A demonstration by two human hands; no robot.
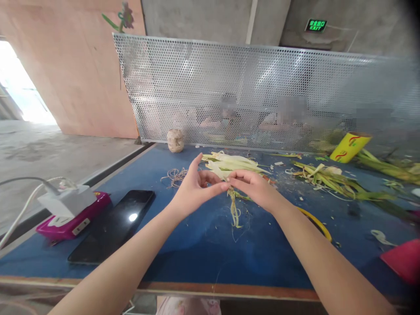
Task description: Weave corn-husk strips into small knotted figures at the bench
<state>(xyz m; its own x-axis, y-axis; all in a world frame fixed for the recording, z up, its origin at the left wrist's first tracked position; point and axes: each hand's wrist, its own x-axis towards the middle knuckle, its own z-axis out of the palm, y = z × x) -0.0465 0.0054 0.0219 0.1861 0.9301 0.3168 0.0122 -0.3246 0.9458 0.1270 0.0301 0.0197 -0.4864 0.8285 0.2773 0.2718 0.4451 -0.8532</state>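
Over the middle of the blue table, my left hand (200,188) and my right hand (252,188) meet at their fingertips. Thumb and fingers are pinched together on both; what lies between them is too small to make out. Just below the fingertips is a thin bunch of pale, curling plant strands (234,212); whether it hangs from the fingers or lies on the table I cannot tell. Behind my hands lies a pile of pale, husk-like leaves (232,162). A tangle of thin brownish string (175,176) sits left of my left hand.
A black phone (113,227) and a purple power strip (74,223) with a white charger (67,200) lie at left. At right are green leaf scraps (331,179), a yellow roll (350,148) and a yellow ring (318,223). A perforated metal screen (210,83) borders the back.
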